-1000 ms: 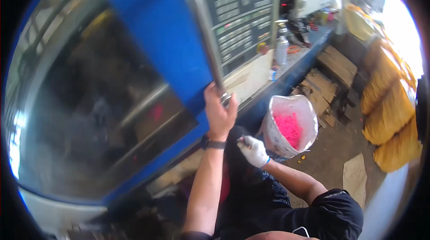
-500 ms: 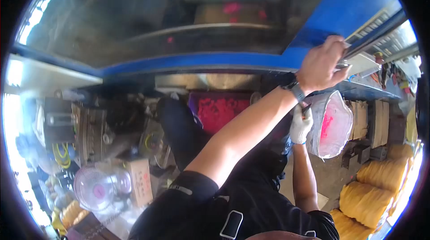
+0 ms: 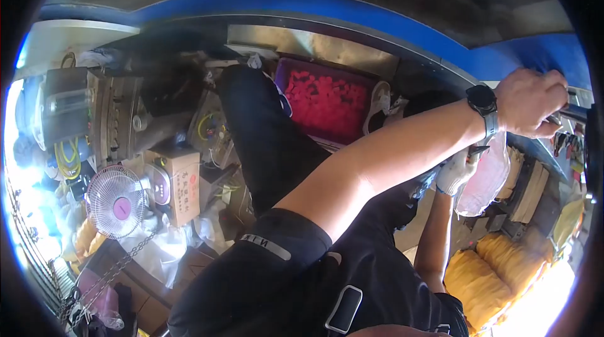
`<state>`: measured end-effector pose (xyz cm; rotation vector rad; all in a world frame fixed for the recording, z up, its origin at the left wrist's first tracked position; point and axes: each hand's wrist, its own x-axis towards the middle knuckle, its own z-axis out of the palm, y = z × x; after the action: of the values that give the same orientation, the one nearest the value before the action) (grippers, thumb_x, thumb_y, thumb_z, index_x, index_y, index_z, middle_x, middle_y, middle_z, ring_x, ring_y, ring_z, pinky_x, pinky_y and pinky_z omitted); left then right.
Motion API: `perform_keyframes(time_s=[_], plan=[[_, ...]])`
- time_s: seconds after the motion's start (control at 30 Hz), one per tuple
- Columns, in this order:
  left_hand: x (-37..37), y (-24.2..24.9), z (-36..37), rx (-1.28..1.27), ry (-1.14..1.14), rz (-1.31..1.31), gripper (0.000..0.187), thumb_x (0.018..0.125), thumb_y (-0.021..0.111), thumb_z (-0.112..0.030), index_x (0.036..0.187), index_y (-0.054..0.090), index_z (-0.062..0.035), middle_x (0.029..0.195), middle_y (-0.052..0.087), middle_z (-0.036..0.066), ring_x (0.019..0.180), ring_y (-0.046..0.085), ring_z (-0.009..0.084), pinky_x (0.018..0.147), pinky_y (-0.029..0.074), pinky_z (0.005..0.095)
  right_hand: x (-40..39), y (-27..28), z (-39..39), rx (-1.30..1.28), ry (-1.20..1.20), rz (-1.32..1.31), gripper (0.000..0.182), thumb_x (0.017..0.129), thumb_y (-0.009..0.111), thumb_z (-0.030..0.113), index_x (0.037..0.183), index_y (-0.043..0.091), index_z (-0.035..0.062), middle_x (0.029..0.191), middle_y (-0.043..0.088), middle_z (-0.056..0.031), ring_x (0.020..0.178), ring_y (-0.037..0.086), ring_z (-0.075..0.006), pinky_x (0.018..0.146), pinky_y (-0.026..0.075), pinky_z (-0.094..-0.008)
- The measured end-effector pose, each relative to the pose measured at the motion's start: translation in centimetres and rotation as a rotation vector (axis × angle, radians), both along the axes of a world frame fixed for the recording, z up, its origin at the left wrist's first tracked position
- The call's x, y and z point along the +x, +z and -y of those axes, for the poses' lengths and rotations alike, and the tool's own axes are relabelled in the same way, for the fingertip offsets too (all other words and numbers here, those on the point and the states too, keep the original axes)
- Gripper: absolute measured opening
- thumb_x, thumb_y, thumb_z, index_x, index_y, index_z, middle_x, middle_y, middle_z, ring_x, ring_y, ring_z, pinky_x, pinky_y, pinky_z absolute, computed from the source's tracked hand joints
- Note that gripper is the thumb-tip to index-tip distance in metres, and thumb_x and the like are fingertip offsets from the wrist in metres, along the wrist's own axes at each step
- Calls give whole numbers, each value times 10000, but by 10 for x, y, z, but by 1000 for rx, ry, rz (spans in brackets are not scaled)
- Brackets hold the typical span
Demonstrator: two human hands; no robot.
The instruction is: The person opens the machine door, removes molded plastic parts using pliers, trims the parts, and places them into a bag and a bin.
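My left hand (image 3: 531, 101), bare with a dark watch (image 3: 482, 99) at the wrist, is closed at the right end of the blue-framed machine door (image 3: 302, 2). A small metal part shows by its thumb; the exact grip is partly hidden. Below it, my right hand (image 3: 454, 175) wears a white glove and is closed around a dark, pointed hand tool (image 3: 478, 149), whose kind I cannot make out. Right beside the glove stands a whitish, translucent bag or bin liner (image 3: 486, 180), pinkish inside and partly covered by my left wrist.
A purple crate (image 3: 371, 79) of pink-red pieces sits on the floor below the machine. At left are a fan (image 3: 117, 202), a cardboard box (image 3: 182, 192) and a hanging chain (image 3: 116, 268). Yellow sacks (image 3: 478, 287) and wooden boards (image 3: 531, 192) lie at right.
My left hand has moved right, and the blue door frame has shifted right with it. The view has turned, showing more floor. My right hand stays by the bag, still gripping the dark tool.
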<state>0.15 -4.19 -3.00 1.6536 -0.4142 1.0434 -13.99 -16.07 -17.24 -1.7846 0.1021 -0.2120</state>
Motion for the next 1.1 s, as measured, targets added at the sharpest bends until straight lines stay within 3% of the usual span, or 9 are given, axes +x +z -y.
perform_keyframes(time_s=[0.13,0.3,0.4,0.57,0.67,1.1], plan=[[5,-3,1,-20,-13,18,412,726,823,-366,972,648,-86,1103,651,106,835,693,338,723,563,472,3,-27,25,110,2,-70,226,1047,619,185,1150,650,-15,952,641,-15,783,539,-68,654,433,-237],[14,-11,11,-50,-24,36,411,728,822,-399,960,658,-102,1090,654,94,852,694,321,722,565,465,0,-29,34,66,19,-102,297,1010,669,205,1216,641,-7,1124,679,-73,940,622,-146,852,512,-311],[16,-12,15,-70,-23,40,413,724,825,-419,960,673,-117,1085,662,82,853,698,308,725,567,462,0,-33,38,112,27,-76,305,1009,658,184,1250,619,1,1159,685,-87,969,641,-153,858,525,-318],[19,-14,17,-60,-38,5,388,721,823,-433,949,712,-139,1099,677,67,853,710,300,741,584,455,3,-52,66,132,14,-88,443,966,671,220,1352,568,29,1293,651,-143,1068,674,-237,961,552,-399],[22,-15,19,-64,-51,10,381,731,813,-447,951,712,-152,1067,681,61,843,711,296,730,587,454,5,-65,82,130,42,-43,456,974,650,247,1365,559,31,1295,648,-144,1098,666,-247,966,551,-408],[25,-17,23,-49,16,75,383,729,809,-485,960,721,-192,1013,693,15,839,720,243,683,601,424,6,-60,83,55,41,-72,362,991,640,235,1284,600,26,1183,655,-122,962,630,-199,838,514,-351]])
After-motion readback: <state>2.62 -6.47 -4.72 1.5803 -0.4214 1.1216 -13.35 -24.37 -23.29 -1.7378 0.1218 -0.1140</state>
